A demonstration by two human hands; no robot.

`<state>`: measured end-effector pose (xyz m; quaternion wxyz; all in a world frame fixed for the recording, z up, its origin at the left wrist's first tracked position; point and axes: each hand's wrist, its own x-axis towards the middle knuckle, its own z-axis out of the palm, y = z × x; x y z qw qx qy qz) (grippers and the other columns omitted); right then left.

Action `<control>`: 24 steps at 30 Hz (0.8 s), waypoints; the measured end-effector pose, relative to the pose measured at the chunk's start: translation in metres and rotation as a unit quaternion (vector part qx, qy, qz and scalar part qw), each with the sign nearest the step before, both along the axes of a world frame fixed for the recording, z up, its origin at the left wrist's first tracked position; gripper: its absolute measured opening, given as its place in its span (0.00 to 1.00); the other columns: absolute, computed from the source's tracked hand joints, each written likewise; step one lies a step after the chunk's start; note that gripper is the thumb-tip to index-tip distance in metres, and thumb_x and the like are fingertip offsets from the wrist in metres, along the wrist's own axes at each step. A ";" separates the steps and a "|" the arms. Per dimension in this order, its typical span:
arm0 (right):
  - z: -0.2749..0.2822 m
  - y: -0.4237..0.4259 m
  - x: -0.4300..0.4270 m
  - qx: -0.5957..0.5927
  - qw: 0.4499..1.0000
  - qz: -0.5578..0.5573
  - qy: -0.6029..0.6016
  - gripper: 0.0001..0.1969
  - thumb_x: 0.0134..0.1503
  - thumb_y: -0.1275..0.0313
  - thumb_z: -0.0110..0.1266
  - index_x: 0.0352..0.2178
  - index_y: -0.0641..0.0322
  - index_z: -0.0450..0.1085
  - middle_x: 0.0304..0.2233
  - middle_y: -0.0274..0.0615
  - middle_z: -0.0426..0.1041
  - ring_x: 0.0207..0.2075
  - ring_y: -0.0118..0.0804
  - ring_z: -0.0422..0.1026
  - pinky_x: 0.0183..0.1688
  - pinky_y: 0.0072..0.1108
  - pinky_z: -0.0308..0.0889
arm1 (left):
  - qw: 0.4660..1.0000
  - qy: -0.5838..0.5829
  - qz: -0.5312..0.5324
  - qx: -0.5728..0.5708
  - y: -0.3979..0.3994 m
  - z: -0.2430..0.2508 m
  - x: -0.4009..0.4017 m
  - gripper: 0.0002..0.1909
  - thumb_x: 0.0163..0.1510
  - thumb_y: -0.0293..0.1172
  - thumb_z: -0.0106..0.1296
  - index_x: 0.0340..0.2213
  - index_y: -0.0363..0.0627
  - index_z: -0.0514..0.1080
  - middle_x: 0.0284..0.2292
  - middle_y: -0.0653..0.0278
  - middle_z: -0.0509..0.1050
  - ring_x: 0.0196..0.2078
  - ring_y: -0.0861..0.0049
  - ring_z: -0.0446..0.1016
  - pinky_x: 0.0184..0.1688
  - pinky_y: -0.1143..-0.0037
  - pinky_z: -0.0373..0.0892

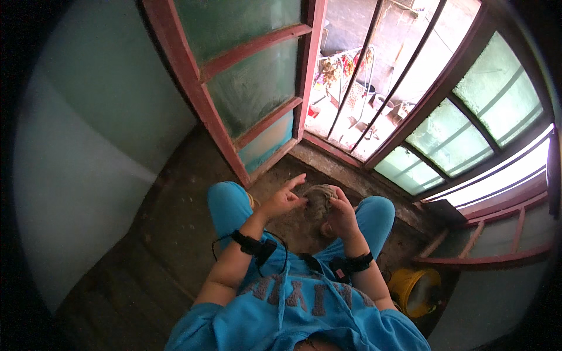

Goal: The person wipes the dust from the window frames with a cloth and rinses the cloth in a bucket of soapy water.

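Note:
A grey-brown bundle of soft material, perhaps cloth or yarn [317, 204], hangs between my knees. My right hand [344, 215] grips its upper right side between thumb and fingers. On its left, my left hand [282, 201] has the index finger stretched out and the thumb apart; the thumb tip is near or against the bundle, and I cannot tell whether it touches. Black straps with small devices are on both forearms, the left one [254, 246] with a cable. My blue-clad knees are spread on either side of the hands.
A red-framed glazed casement [252, 87] stands open at the left, its lower corner near my left knee. Ahead are a low sill [325, 164] and barred opening. A yellow bucket [410, 291] stands at the lower right, and a pale wall [88, 145] rises at the left.

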<state>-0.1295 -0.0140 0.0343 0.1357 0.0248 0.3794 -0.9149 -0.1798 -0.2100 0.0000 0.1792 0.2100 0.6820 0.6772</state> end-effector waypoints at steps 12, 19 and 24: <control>-0.035 0.025 0.002 0.554 0.827 0.046 0.084 0.23 0.50 0.72 0.53 0.47 0.55 0.55 0.32 0.44 0.66 0.30 0.35 0.65 0.34 0.23 0.62 | 0.986 0.053 0.161 0.010 -0.003 0.032 -0.027 0.10 0.59 0.35 0.36 0.27 0.46 0.63 0.18 0.73 0.50 0.19 0.89 0.48 0.22 0.80 0.51; 0.005 0.043 -0.014 0.583 0.803 -0.013 0.122 0.12 0.51 0.75 0.50 0.39 0.63 0.66 0.29 0.44 0.72 0.31 0.30 0.68 0.34 0.23 0.64 | 0.982 0.100 0.159 0.037 -0.003 0.068 -0.051 0.08 0.56 0.34 0.43 0.27 0.44 0.63 0.16 0.74 0.53 0.19 0.89 0.50 0.20 0.82 0.51; 0.061 0.073 -0.034 0.261 0.934 -0.212 0.119 0.09 0.52 0.78 0.46 0.36 0.65 0.67 0.35 0.35 0.69 0.37 0.24 0.66 0.40 0.15 0.61 | 0.971 0.175 0.143 -0.085 -0.020 0.074 -0.072 0.10 0.47 0.32 0.55 0.24 0.43 0.64 0.19 0.75 0.59 0.22 0.89 0.57 0.24 0.85 0.56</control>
